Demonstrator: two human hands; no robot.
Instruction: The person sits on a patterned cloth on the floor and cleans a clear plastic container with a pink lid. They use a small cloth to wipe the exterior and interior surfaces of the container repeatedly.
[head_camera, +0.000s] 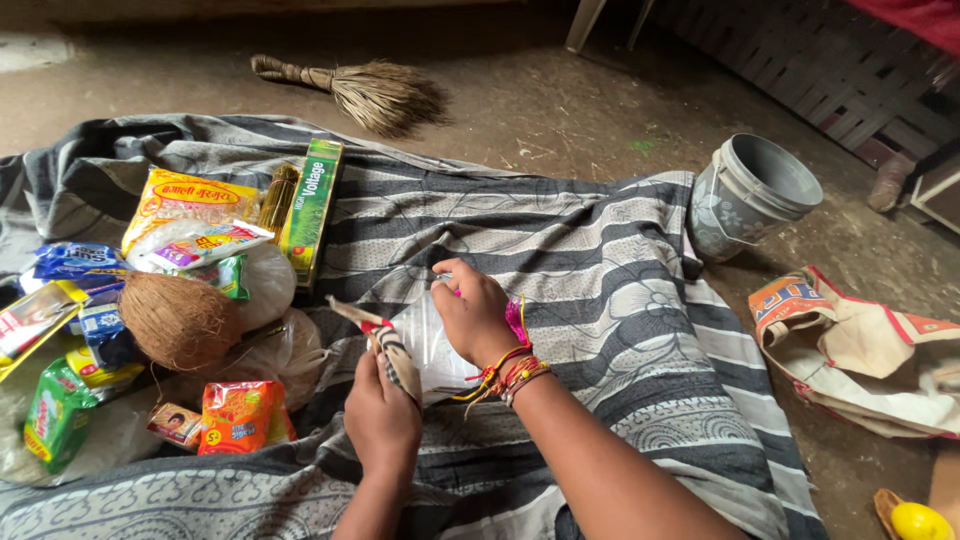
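Two hands work at one small clear plastic bag (432, 350) lying on the striped cloth (600, 260) in front of the person, near the middle of the spread. The right hand (472, 315) lies over the bag's upper edge, fingers curled and pinching the plastic near its top, wrist bent down and wrapped in bright thread bands (510, 370). The left hand (382, 420) comes up from below, fingers closed around a small striped strip (385, 345) held against the bag's left edge. The bag looks thin and limp, so the work would go best with a firm pinch close to the mouth and the other hand keeping the plastic flat on the cloth. Both forearms reach forward from the bottom of the view and nearly meet at the bag. A coconut (180, 320) and a heap of coloured packets (240, 415) sit to the left; a grey bucket (755, 195) stands well apart to the right, a broom (370, 92) beyond
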